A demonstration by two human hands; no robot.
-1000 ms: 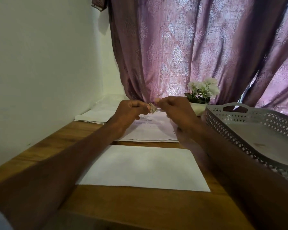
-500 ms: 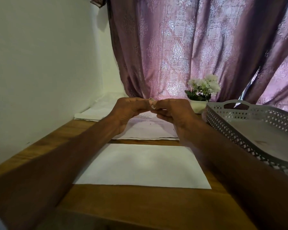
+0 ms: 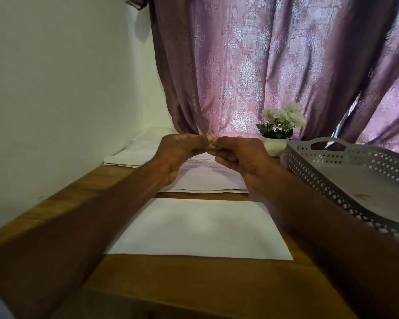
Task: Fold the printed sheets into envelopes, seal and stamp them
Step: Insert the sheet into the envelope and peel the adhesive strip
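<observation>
A white envelope [image 3: 200, 229] lies flat on the wooden table [image 3: 194, 279] in front of me. Above and beyond it, my left hand [image 3: 180, 153] and my right hand [image 3: 240, 157] meet fingertip to fingertip and both pinch a small stamp [image 3: 211, 142] held in the air. Under the hands lies a stack of printed sheets [image 3: 207, 178], partly hidden by them.
A grey perforated tray [image 3: 355, 180] stands at the right. A small white pot of white flowers [image 3: 280, 125] sits behind it by the purple curtain [image 3: 274, 65]. More white papers [image 3: 134, 153] lie at the back left against the wall.
Both hands rose slightly and drew closer together around the stamp; it now shows less between the fingertips than one second ago.
</observation>
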